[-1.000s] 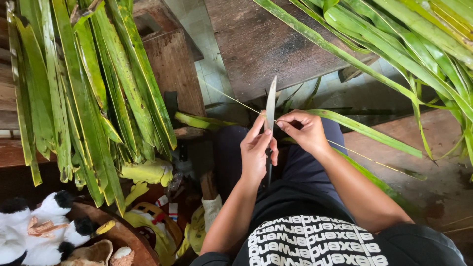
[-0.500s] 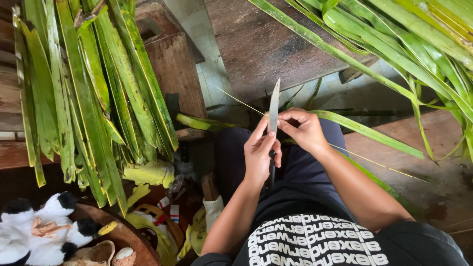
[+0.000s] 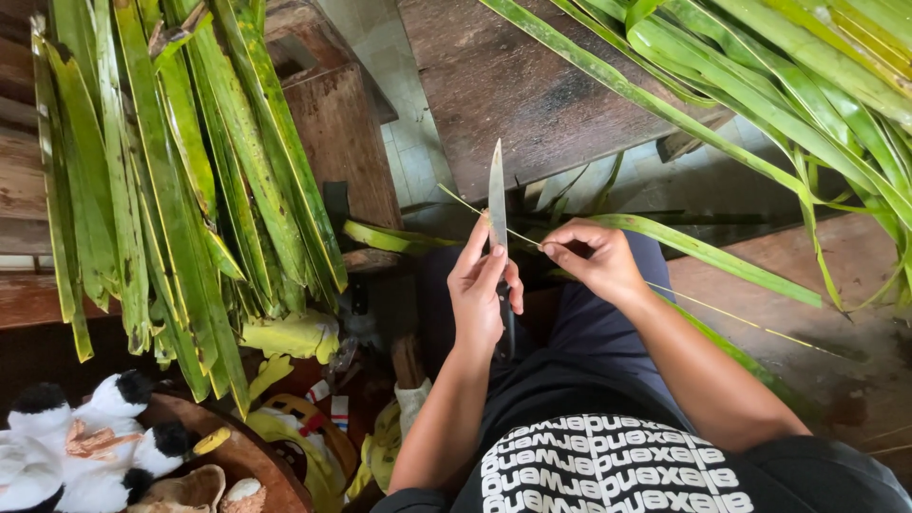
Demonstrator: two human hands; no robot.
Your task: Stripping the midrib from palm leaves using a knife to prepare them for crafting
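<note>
My left hand point(image 3: 483, 290) grips a long knife point(image 3: 496, 195) with its blade pointing up and away from me, thumb against the blade's base. My right hand point(image 3: 594, 258) pinches a thin pale leaf midrib point(image 3: 722, 311) that runs from the blade's edge past my right forearm to the lower right. The midrib's far tip sticks out to the left of the blade. A long green leaf strip point(image 3: 703, 250) lies across my lap behind my right hand.
A thick bundle of cut green leaves point(image 3: 171, 180) hangs over a wooden bench at left. More long leaves point(image 3: 798, 85) arch in from the upper right over a dark wooden table point(image 3: 532, 85). A black-and-white plush toy point(image 3: 76, 446) and yellow items sit at lower left.
The knife and my left hand have shifted left, and the blade now stands more upright. My right hand has moved right and lower, away from the blade, drawing the midrib along.
</note>
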